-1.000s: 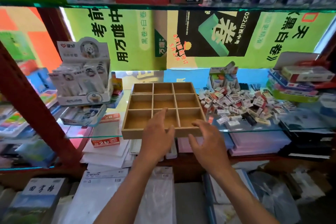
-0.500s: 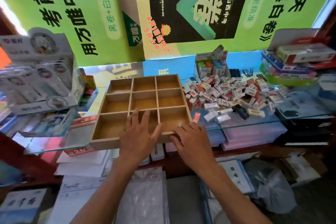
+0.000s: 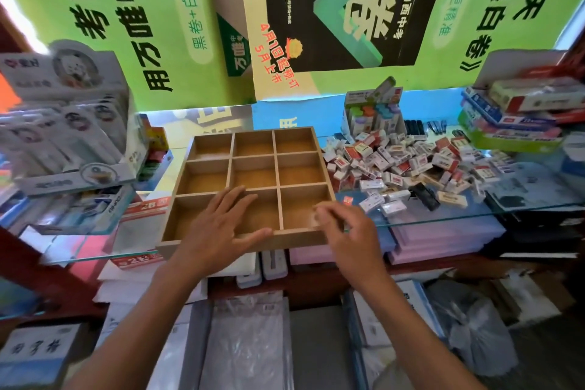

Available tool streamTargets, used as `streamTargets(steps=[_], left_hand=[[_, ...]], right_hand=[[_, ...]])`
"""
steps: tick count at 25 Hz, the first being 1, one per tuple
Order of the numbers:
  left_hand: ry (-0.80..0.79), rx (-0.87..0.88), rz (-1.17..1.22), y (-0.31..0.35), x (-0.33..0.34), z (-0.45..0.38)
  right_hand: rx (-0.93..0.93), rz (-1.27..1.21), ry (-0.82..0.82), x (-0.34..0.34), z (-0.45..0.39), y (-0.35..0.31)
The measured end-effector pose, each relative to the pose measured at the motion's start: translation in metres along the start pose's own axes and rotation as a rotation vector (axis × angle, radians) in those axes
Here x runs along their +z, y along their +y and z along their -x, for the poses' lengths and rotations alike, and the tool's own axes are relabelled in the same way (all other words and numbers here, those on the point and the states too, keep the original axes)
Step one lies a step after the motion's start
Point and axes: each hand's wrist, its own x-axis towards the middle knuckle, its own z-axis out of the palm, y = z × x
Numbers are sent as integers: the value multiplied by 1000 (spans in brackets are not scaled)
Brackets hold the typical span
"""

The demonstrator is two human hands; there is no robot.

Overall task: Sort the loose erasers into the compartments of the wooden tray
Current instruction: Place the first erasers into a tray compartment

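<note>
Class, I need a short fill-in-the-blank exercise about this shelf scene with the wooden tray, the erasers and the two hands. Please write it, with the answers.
1. The wooden tray is divided into ____ compartments.
2. Every compartment of the tray is ____.
3. The pile of loose erasers lies to the ____ of the tray.
4. The left hand lies with fingers spread over the tray's ____ edge, the right hand beside it.

Answers: nine; empty; right; near

black poster (image 3: 342,6): "2022" | red print, apparently "4月1日起预订"

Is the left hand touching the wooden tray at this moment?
Touching. The head view shows the left hand lying flat across the wooden tray, its thumb along the front rim.
</note>
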Motion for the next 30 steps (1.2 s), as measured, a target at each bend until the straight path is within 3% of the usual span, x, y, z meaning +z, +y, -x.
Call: streamTargets(steps=[1, 3, 6, 8, 10, 12, 14, 16, 18, 24, 30], left_hand=[[-24, 14, -36, -1, 2, 1], [-29, 30, -95, 3, 5, 1], [-4, 2, -103, 6, 7, -1], [1, -11, -123, 5, 8, -1], [-1, -14, -123, 5, 8, 0], [-6, -18, -114, 6, 8, 1], [-3, -27, -109, 7, 8, 1], [-7, -31, -113, 7, 9, 0], [-5, -20, -118, 6, 11, -1], [1, -34, -104, 6, 12, -1], [2, -28, -83, 6, 10, -1]], right_hand=[[60, -86, 88, -8, -6, 0], [70, 102, 68, -25, -20, 16], [-12, 589, -357, -41, -38, 46], [-119, 720, -496, -43, -45, 54], [-204, 792, -525, -42, -55, 52], [-259, 822, -453, -41, -64, 50], [-236, 611, -230, -44, -66, 48], [-101, 169, -8, -48, -60, 33], [4, -124, 20, -44, -54, 14], [50, -287, -187, -19, -52, -4], [181, -70, -238, 20, -79, -7]])
